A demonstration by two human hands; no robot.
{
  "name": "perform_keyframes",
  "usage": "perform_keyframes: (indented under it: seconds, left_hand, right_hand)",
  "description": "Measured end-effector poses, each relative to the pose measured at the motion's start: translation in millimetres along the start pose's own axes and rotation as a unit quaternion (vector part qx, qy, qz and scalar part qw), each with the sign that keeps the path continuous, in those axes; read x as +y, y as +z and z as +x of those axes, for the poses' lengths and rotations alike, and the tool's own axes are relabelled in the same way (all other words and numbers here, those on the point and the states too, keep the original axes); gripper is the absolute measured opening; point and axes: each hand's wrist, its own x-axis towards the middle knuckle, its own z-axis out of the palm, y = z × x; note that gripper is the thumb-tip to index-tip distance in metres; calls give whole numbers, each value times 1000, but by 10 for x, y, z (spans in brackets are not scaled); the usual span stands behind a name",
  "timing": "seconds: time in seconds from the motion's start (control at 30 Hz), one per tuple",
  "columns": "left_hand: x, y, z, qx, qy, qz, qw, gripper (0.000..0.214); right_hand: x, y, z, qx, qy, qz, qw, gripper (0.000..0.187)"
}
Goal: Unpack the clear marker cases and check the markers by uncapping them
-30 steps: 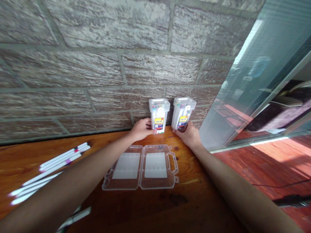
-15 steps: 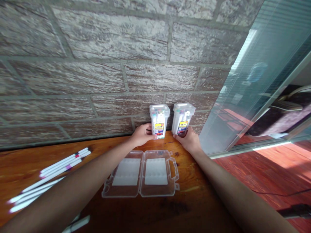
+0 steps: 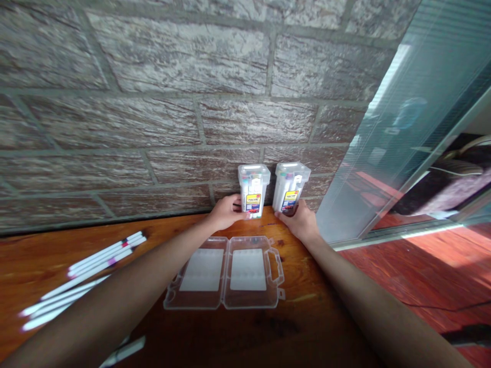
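Note:
Two clear plastic marker boxes with lids stand upright side by side against the brick wall, a narrow gap between them. Each holds white markers with coloured ends and has a yellow and blue label. My left hand (image 3: 225, 213) grips the lower left side of the left marker box (image 3: 253, 191), thumb in front and fingers behind. The right marker box (image 3: 290, 188) has my right hand (image 3: 301, 222) closed around its lower right side. In front of them an open clear plastic case (image 3: 226, 301) with a handle lies flat, showing a white panel in each half.
Several white markers (image 3: 92, 266) lie on the wooden table (image 3: 299, 319) at the left, partly behind my left forearm. More white markers (image 3: 126, 351) are near the bottom edge. The brick wall (image 3: 169, 112) bounds the back; a glass panel (image 3: 345, 204) stands at the right.
The whole view has shifted very slightly, so things appear a little further right. Both hands stay on the marker boxes, which have not visibly moved on the table.

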Motion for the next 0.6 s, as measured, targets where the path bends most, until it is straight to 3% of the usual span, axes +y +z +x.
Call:
perform_keyframes:
  seconds: [0.6]
  left_hand:
    - [-44, -1, 7, 6, 5, 11, 1000, 50]
  right_hand:
    - [-6, -11, -17, 3, -2, 9, 1000, 46]
